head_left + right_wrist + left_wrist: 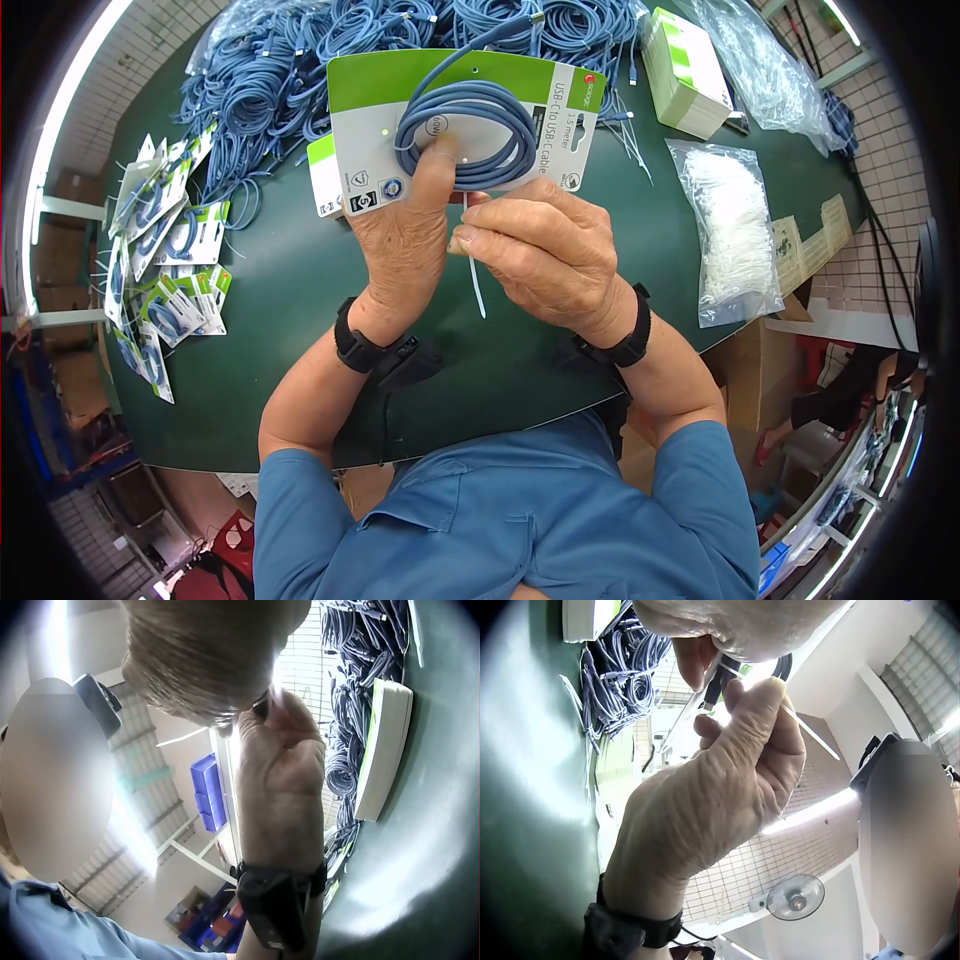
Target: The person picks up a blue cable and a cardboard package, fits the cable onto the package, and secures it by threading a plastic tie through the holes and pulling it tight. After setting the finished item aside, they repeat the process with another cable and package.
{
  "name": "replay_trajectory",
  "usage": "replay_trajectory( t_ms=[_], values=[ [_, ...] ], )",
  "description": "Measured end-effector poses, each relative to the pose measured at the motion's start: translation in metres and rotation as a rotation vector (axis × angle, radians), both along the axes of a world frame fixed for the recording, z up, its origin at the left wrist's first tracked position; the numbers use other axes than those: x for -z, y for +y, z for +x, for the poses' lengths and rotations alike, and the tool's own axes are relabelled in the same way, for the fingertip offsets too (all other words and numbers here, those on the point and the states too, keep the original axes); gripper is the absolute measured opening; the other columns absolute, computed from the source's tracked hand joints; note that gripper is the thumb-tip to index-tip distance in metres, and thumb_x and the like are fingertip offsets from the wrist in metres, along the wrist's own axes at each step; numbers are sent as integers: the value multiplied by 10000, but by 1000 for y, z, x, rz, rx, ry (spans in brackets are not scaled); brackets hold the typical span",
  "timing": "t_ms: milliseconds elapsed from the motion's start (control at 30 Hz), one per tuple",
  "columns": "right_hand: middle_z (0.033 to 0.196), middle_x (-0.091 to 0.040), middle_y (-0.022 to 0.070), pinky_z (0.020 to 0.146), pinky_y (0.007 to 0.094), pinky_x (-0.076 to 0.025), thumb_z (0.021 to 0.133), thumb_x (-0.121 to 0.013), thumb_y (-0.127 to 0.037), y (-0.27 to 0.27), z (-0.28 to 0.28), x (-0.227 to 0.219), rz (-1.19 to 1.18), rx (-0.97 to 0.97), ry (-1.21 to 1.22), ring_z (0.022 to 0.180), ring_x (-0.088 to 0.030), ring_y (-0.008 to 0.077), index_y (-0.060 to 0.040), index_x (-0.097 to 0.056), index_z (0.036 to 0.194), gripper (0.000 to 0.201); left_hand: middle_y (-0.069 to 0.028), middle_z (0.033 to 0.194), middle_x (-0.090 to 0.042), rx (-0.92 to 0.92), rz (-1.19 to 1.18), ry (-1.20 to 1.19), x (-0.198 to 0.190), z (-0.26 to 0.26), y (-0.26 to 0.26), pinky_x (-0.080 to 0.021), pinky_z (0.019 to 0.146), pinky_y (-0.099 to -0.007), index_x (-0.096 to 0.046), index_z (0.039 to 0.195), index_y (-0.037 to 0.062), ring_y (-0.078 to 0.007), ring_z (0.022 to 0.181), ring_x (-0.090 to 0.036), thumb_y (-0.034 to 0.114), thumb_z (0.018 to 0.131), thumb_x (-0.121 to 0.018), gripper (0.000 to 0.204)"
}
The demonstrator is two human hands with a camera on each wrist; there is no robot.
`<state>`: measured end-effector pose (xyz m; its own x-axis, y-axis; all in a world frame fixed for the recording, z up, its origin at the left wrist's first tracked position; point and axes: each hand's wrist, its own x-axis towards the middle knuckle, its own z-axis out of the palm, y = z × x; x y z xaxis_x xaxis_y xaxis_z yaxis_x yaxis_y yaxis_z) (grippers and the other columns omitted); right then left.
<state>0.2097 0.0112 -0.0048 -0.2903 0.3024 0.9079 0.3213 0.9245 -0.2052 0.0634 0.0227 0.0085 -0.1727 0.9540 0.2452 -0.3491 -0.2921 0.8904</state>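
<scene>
Green worktop point(280, 300) carries, at its far left edge, a spread of finished carded cables point(165, 270), each a small blue coil on a green and white card. Behind them, a heap of loose blue cables point(300, 60) fills the back of the surface. At the centre, the left hand point(405, 245) holds a packaging card point(460, 125) upright above the worktop, its thumb pressed on the blue cable coil point(470, 130) lying against the card's front and its fingers curled behind. Just beside it, touching, the right hand point(545, 260) pinches a thin white cable tie point(472, 265) that hangs down from the card's lower edge, fingers clamped on it. Further right lie a clear bag of white ties point(735, 230) and, at the back, a white and green box point(685, 75).
</scene>
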Motion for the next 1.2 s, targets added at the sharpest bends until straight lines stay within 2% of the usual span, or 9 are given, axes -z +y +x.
replay_trajectory(
  t_ms=[67,167,300,567,700,733,833,1067,1200],
  values=[
    [992,-730,93,646,317,-606,709,-834,60,0,1,-1,-5,-4,-2,740,-699,232,-47,-757,1018,336,-52,1045,-663,11,-20,-15,2,0,1,-605,586,-266,-609,1162,16,-107,835,-664,70,937,-699,247],
    [1000,-742,101,658,319,-611,709,-829,57,0,1,-3,-16,-17,-7,765,-713,238,-40,-756,1006,321,-46,1053,-660,-22,92,74,16,-5,9,-583,647,-255,-610,1167,22,-96,853,-644,67,935,-702,253],
    [1006,-755,106,667,325,-612,732,-823,53,-2,3,-5,-54,-43,3,788,-729,249,-36,-754,984,276,-38,1040,-659,1,13,-15,7,-1,1,-556,706,-254,-620,1145,18,-89,872,-625,66,927,-712,242],
    [955,-758,122,630,299,-593,800,-826,46,2,0,-2,-54,-46,58,737,-731,232,-46,-717,1034,274,-25,1001,-667,-100,154,205,21,-4,5,-553,656,-266,-647,1113,3,-103,839,-643,74,921,-739,225],
    [901,-754,129,596,284,-577,831,-821,45,3,0,-2,-119,8,227,705,-724,225,-41,-694,1062,277,-38,1009,-691,-69,104,216,20,0,-1,-561,597,-263,-665,1118,2,-113,788,-666,99,937,-744,220],
    [887,-752,129,587,280,-570,840,-816,45,4,2,-3,-174,27,246,698,-722,224,-36,-698,1051,255,-38,1009,-691,-71,104,213,19,3,-3,-561,597,-263,-665,1118,2,-113,788,-666,99,937,-744,220],
    [859,-748,129,568,273,-557,857,-807,44,7,7,-4,-284,64,279,684,-717,221,-26,-705,1029,211,-49,1019,-714,44,-82,-71,12,12,-8,-575,559,-253,-682,1112,-1,-111,756,-685,119,953,-739,208],
    [930,-737,112,606,326,-526,796,-795,90,13,10,-8,-21,307,-82,732,-672,243,-11,-741,1028,259,-51,986,-728,64,-123,-32,22,9,-4,-584,529,-249,-690,1106,-10,-106,731,-696,136,959,-744,214],
    [956,-725,93,621,342,-508,731,-789,107,12,10,-13,31,334,-171,753,-631,246,-19,-747,1060,354,-48,943,-729,84,-134,-18,25,7,-5,-579,533,-248,-693,1097,-13,-106,697,-690,147,962,-746,215]
  ],
)
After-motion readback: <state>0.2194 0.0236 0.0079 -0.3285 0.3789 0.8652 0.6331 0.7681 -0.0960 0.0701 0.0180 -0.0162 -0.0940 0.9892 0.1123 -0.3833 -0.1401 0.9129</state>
